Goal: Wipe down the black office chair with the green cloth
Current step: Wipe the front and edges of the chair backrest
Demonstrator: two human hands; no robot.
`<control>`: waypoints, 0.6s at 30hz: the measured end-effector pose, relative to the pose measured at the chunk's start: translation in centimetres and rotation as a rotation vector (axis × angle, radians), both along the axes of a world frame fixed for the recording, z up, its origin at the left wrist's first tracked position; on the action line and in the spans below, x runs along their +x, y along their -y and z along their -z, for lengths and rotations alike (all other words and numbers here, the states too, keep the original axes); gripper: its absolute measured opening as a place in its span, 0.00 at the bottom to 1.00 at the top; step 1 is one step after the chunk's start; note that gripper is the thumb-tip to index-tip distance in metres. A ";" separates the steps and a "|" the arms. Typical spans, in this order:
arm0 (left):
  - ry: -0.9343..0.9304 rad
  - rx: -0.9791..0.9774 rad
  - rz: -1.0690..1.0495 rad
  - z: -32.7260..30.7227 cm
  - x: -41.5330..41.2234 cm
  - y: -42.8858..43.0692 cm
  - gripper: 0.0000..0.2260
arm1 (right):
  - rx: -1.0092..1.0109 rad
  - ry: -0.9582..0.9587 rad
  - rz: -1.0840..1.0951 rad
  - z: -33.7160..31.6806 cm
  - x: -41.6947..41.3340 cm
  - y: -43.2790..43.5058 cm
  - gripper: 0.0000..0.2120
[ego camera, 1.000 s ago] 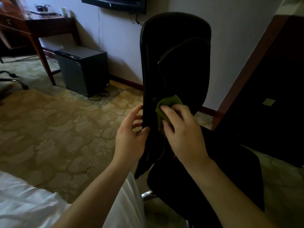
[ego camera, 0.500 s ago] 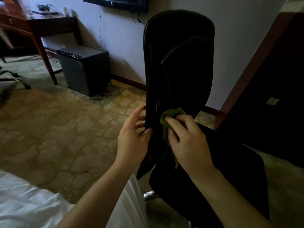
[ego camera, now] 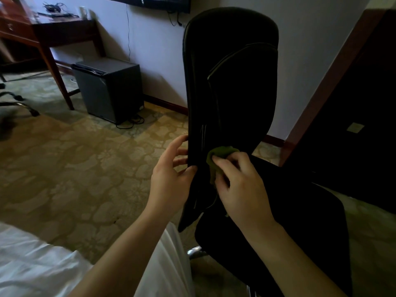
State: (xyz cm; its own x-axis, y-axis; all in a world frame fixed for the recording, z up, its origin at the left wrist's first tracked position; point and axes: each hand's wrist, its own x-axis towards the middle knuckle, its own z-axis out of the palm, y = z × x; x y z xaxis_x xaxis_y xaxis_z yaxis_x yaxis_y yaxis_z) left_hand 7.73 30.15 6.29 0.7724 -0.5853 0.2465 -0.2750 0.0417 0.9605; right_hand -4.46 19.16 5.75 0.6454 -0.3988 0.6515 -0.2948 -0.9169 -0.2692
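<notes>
The office chair (ego camera: 235, 82) sits pretty much dead centre, backrest upright, seat sticking out toward the lower right. The left hand (ego camera: 169, 181) is on the backrest's left edge, low down, thumb in front and fingers round the back. The right hand (ego camera: 242, 185) is just beside it on the right, with the cloth (ego camera: 222, 151) between its fingers and the backrest. The wall's behind the chair, with a TV (ego camera: 150, 1) up top. A desk (ego camera: 64, 33) stands far left, and a boxy unit (ego camera: 111, 91) sits on the floor right of it. Bedding (ego camera: 32, 264) lies bottom left, and there's a cupboard (ego camera: 353, 103) off right.

Single head-worn wide-angle view, forward and downward, close to chair (ego camera: 231, 82).
</notes>
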 end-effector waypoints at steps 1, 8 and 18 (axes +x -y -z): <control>-0.001 -0.002 -0.003 0.0 0.0 0.0 0.30 | 0.012 -0.013 0.000 0.2 -0.2 -0.1 0.17; -0.001 0.004 0.009 -0.3 -0.3 -0.2 0.31 | -0.052 0.112 -0.024 -1.9 0.2 0.4 0.15; 0.007 0.002 -0.009 -0.1 -0.5 -0.2 0.33 | 0.016 0.061 -0.011 0.1 0.2 0.3 0.17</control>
State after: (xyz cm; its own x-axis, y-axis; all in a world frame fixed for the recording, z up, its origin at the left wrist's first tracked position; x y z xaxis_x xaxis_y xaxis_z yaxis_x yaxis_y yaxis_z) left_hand 7.22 30.40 6.44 0.7757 -0.5790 0.2510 -0.2825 0.0371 0.9585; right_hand -4.28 18.89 5.62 0.6089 -0.4023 0.6837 -0.2669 -0.9155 -0.3010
